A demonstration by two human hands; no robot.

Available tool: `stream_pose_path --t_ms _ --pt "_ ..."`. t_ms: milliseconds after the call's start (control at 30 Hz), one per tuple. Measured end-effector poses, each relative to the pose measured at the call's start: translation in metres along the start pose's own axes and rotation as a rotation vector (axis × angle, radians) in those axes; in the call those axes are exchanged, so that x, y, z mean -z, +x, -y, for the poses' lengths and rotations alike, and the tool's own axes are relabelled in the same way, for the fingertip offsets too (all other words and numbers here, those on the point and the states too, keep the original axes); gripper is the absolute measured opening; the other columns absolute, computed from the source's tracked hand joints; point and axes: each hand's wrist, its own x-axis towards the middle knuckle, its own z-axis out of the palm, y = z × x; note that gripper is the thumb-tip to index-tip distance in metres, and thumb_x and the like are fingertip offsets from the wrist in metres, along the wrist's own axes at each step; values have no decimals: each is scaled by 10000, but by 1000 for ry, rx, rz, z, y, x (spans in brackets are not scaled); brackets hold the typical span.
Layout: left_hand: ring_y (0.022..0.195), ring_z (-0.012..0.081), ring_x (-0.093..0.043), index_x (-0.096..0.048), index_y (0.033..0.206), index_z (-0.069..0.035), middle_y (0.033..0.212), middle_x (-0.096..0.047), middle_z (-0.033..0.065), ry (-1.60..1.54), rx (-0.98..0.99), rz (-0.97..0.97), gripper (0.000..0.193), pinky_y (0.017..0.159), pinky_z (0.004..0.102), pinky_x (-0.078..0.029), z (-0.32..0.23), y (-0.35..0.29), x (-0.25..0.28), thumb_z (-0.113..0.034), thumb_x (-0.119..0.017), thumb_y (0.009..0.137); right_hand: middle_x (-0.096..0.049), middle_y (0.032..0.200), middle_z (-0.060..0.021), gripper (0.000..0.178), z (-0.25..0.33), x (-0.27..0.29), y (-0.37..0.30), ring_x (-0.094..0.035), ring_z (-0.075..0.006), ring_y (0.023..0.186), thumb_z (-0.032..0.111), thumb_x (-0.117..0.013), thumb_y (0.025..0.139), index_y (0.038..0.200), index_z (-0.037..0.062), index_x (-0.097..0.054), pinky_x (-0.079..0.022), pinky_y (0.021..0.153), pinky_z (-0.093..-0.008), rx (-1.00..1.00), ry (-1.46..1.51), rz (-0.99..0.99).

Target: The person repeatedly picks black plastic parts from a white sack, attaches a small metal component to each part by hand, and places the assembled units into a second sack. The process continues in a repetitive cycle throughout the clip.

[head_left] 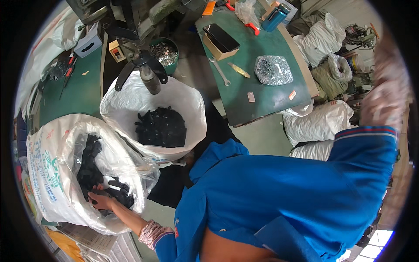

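My left hand point(101, 200) reaches into an open white woven sack point(46, 161) with a clear plastic liner. Its fingers are curled round a small black part among the loose black parts point(89, 168) inside. How many pieces lie in the fingers is hidden. Right beside this sack stands a white sack with a rolled-out rim point(196, 107), holding a heap of black parts point(161, 127) with small shiny spots. Above that heap hangs the dark metal head of a machine point(150, 81). My right arm, in a patterned sleeve cover point(386, 98), is raised at the right; its hand is not visible.
Behind the machine head sits a green bowl of small metal pieces point(163, 52). A green table point(235, 102) carries a wrench point(219, 70), a phone on a box point(221, 38), a bag of shiny pieces point(273, 70) and a blue bottle point(276, 18). Stuffed white sacks point(316, 122) stand at the right.
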Motion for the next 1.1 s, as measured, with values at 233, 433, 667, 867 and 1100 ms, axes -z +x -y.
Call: stream_pose_path --t_ms 233,433,667,867,1100 --pt "657 230 -661 -521 1015 132 845 -660 183 76 5 35 341 587 286 -589 -3 4 -6 -200 -522 938 -644 910 -190 337 63 -128 -344 -619 -368 909 335 -668 826 1033 71 -638 -503 764 -448 -186 175 849" --pt "678 251 -666 -565 1038 117 844 -659 185 84 10 -8 366 608 291 -595 -4 5 -1 -230 -523 929 -646 878 -173 236 80 -177 -410 -629 -367 857 273 -683 808 940 78 -659 -503 725 -455 -317 303 745" --pt "679 254 -666 -555 1007 111 856 -657 188 87 23 5 339 611 296 -598 -10 -6 -6 -218 -532 930 -652 856 -189 90 58 -149 -393 -628 -369 822 104 -622 773 832 44 -654 -493 699 -442 -378 459 569" --pt "676 246 -666 -542 995 114 861 -658 190 58 38 -20 327 619 302 -601 -11 -8 -7 -208 -538 932 -635 800 -211 168 68 -176 -415 -615 -383 753 12 -552 699 834 21 -650 -496 689 -436 -189 585 567" --pt "691 240 -667 -550 957 111 854 -659 178 76 12 7 351 648 305 -593 -6 -2 -5 -238 -512 944 -656 944 -246 226 70 -211 -366 -650 -373 910 52 -568 771 955 -19 -677 -526 785 -430 -260 -16 1025"
